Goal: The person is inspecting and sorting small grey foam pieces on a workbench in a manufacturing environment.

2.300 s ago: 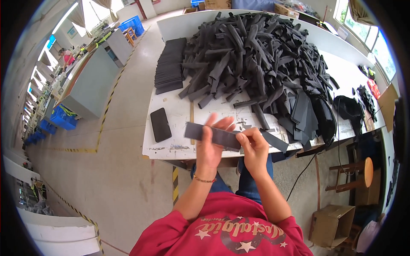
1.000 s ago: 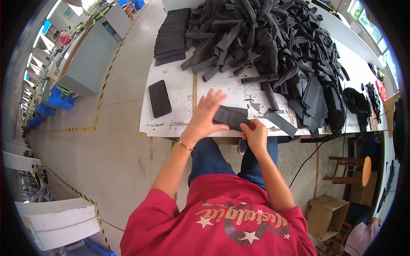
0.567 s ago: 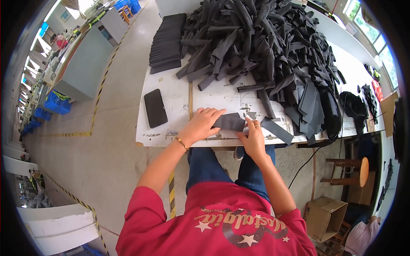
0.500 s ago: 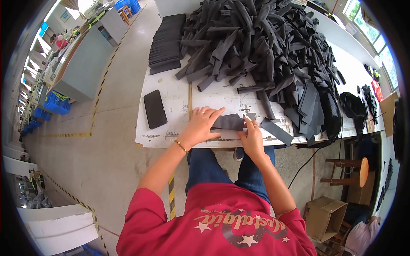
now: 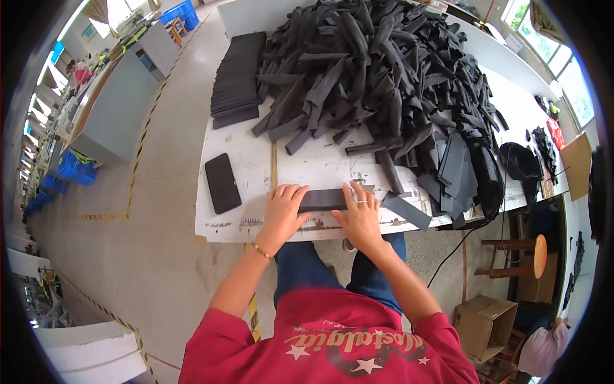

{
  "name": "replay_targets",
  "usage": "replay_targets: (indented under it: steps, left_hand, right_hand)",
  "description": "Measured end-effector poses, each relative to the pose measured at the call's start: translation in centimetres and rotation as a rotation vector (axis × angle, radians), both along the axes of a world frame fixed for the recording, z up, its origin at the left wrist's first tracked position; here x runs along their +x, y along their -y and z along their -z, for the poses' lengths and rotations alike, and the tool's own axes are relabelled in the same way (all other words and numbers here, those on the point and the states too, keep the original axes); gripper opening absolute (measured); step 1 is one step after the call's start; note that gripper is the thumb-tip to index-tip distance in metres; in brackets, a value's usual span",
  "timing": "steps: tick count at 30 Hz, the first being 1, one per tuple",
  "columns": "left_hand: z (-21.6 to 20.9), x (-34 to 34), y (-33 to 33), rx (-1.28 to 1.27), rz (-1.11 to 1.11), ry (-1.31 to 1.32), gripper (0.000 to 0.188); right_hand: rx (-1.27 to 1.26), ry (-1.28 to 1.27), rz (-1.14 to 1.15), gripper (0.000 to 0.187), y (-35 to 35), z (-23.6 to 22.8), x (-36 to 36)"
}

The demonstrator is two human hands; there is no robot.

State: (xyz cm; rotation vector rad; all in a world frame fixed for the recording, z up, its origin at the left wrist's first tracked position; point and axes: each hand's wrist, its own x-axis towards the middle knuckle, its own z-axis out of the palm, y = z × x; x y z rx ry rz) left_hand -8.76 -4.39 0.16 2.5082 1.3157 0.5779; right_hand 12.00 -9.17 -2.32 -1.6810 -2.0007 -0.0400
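Note:
A flat black fabric tube lies crosswise on the white table near its front edge. At its left end rests my left hand, fingertips past the far side and thumb at the near side, the fingers open. My right hand lies over the other end, fingers stretched out and thumb spread toward me. The tube's ends are partly covered by my hands. Just right of them a flat dark grey piece lies at a slant. A large heap of loose black fabric tubes fills the table's far side.
Left of the heap stands a neat row of stacked black pieces. A black phone lies at the table's left. Flat grey pieces sit at the right, with a cable hanging below. A wooden stool and cardboard box stand right.
My left hand has drawn back to the tube's left end. My right hand has opened from a closer grip and spread over the right end. The tube lies straighter, and the view has shifted slightly.

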Motion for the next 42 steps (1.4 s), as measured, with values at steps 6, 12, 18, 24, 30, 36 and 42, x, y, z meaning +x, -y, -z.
replay_targets:
  steps: [6,12,18,24,30,36,42]
  left_hand:
    - [-2.3,4.1,-2.1,0.179,-0.044,0.377,0.033]
    - [-2.2,13.8,-9.9,-0.013,0.072,0.713,0.008]
    - [2.7,17.0,-14.5,0.131,0.134,0.197,0.008]
    - [3.7,17.1,-13.8,0.122,-0.029,0.164,0.008]
    - [0.5,14.5,-11.0,0.095,-0.118,0.075,0.004]
    - [-3.2,10.7,-8.9,-0.054,-0.105,0.571,0.018]
    - [-4.1,8.3,-4.5,-0.708,-0.180,1.391,0.049]
  right_hand:
    - [0.089,-0.119,0.403,0.022,-2.9,-2.4,7.3]
    - [-0.062,-0.048,0.401,0.017,-3.8,-0.7,10.2]
    - [-0.121,-0.073,0.268,0.034,1.0,-1.8,11.1]
    - [-0.056,0.256,0.131,0.033,6.0,0.5,12.8]
    - [-0.164,0.510,-0.116,0.018,5.4,0.4,13.0]
    - [0.062,0.074,0.107,0.024,4.4,0.4,14.6]
    - [0.297,-0.427,0.289,0.058,2.9,-4.1,14.0]
